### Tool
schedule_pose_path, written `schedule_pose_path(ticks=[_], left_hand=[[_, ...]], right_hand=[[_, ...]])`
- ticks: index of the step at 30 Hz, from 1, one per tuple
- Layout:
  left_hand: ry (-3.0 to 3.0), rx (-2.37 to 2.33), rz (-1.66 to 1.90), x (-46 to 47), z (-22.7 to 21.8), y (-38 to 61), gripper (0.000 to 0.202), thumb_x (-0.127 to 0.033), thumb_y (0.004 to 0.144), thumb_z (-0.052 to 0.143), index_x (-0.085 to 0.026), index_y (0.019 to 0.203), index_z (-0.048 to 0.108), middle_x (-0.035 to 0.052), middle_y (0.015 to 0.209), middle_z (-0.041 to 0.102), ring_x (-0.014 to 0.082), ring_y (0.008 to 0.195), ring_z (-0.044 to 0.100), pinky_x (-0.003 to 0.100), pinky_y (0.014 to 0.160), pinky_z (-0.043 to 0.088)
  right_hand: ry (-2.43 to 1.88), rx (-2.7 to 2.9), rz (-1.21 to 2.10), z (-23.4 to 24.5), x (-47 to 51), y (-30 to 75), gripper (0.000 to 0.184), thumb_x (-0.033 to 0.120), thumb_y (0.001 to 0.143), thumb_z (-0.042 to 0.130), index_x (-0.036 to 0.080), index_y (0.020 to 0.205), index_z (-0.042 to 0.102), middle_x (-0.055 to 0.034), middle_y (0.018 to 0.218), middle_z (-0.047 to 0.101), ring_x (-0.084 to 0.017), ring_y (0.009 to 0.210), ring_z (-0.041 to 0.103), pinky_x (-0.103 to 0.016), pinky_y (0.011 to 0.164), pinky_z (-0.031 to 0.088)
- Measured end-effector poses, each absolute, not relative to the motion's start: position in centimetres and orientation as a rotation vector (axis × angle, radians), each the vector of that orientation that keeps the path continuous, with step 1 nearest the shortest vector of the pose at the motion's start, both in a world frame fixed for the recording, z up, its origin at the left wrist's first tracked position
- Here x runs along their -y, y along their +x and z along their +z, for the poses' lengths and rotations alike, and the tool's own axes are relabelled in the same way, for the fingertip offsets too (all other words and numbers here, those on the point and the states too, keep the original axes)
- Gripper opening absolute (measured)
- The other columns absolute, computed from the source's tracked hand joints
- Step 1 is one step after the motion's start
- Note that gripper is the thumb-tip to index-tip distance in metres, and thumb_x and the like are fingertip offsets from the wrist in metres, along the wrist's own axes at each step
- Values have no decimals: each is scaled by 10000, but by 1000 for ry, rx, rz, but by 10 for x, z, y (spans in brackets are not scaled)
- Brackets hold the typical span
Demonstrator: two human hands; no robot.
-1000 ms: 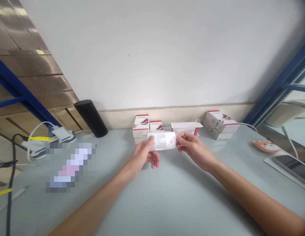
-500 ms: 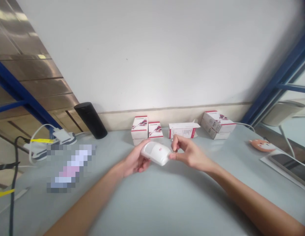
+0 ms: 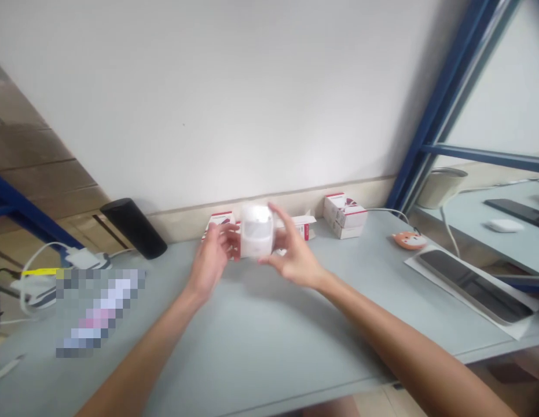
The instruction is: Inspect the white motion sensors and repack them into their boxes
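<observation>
A small white plastic device (image 3: 256, 230) with a rounded front is held upright above the grey table (image 3: 269, 341). My right hand (image 3: 292, 255) grips it from the right side and below, thumb and fingers round it. My left hand (image 3: 212, 258) is at its left side, fingers curled against it. Motion blurs both hands a little. Behind them, several red-and-white small boxes (image 3: 344, 212) stand along the wall's foot.
A black cylinder (image 3: 132, 227) leans at the back left beside white chargers and cables (image 3: 56, 272). An orange animal-shaped object (image 3: 409, 240) and a dark flat device on white paper (image 3: 473, 284) lie at the right. A blue frame post (image 3: 434, 110) rises at the right.
The white device went from lying sideways between my hands to standing upright and higher. The view swung to the right, showing more of the right-hand table.
</observation>
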State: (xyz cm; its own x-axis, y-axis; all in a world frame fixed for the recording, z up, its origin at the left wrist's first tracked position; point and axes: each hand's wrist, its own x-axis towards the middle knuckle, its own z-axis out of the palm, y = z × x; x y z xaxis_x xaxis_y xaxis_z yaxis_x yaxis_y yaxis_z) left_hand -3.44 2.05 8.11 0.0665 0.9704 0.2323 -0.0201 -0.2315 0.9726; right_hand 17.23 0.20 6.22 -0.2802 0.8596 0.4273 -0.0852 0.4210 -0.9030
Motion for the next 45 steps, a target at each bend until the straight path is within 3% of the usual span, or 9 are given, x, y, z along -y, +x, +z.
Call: schedule_pose_path(ticks=[4, 8, 12, 16, 24, 31, 35, 38, 45], left_hand=[[2119, -1127, 1210, -50, 78, 23, 342, -531, 975, 598, -236, 1139, 658, 75, 1145, 711, 250, 1085, 661, 380, 957, 521], [2718, -1213, 769, -92, 66, 73, 594, -478, 954, 652, -218, 1473, 524, 169, 1486, 574, 351, 1435, 472, 531, 1186, 363], [2721, -1224, 657, -119, 67, 79, 516, -405, 981, 627, -194, 1448, 575, 172, 1332, 698, 337, 1276, 637, 463, 1102, 463], [2710, -1235, 798, -101, 87, 48, 552, -455, 1044, 506, -220, 1542, 476, 139, 1531, 573, 307, 1419, 536, 448, 1169, 420], [2352, -1260, 1041, -25, 72, -24, 642, -557, 986, 606, -291, 1549, 450, 102, 1470, 617, 307, 1319, 610, 466, 1124, 483], [1922, -1009, 1363, -4, 14, -46, 669, -472, 1009, 624, -299, 1589, 338, 125, 1467, 607, 282, 1296, 640, 420, 1049, 560], [1859, -898, 1405, 5, 4, -45, 710, -396, 1038, 598, -371, 1637, 217, 102, 1514, 573, 254, 1298, 645, 385, 1032, 577], [2080, -842, 1393, 9, 5, -49, 662, -333, 1026, 625, -379, 1607, 309, 93, 1491, 568, 239, 1275, 640, 369, 1036, 564], [2386, -770, 1411, 9, 10, -56, 504, -288, 1003, 643, -307, 1467, 449, 59, 1155, 579, 181, 986, 622, 324, 876, 565]], right_hand=[[-967, 1330, 632, 81, -20, 223, 998, 330, 844, 757, 432, 1638, 161, -96, 1354, 646, -303, 1068, 660, -404, 790, 554], [-1108, 1192, 314, 82, -33, 264, 1025, 240, 842, 680, 400, 1663, 88, -108, 1283, 672, -271, 903, 677, -412, 750, 522], [-1202, 1198, 213, 77, -41, 281, 988, 210, 809, 674, 410, 1651, 199, -114, 1313, 670, -261, 816, 660, -421, 724, 496], [-1164, 1192, 343, 81, -39, 277, 1056, 228, 796, 738, 409, 1655, 152, -100, 1240, 711, -237, 776, 658, -422, 755, 529], [-864, 1503, 709, 89, -2, 212, 1098, 267, 791, 848, 376, 1654, 178, -40, 1051, 728, -281, 964, 667, -495, 962, 546], [-827, 1764, 659, 69, 8, 183, 519, 388, 954, 705, 344, 1432, 506, -83, 1462, 567, -284, 1326, 557, -491, 1114, 469], [-837, 1869, 542, 66, 12, 179, 125, 391, 1011, 629, 278, 1054, 659, -81, 1370, 585, -280, 1364, 513, -495, 1167, 398], [-837, 1878, 484, 66, 17, 173, 139, 335, 1025, 599, 252, 915, 625, -80, 1271, 581, -270, 1301, 526, -505, 1171, 374], [-795, 1696, 563, 48, 18, 164, 175, 366, 1017, 617, 311, 1179, 585, -66, 1210, 470, -243, 1200, 526, -465, 1084, 465]])
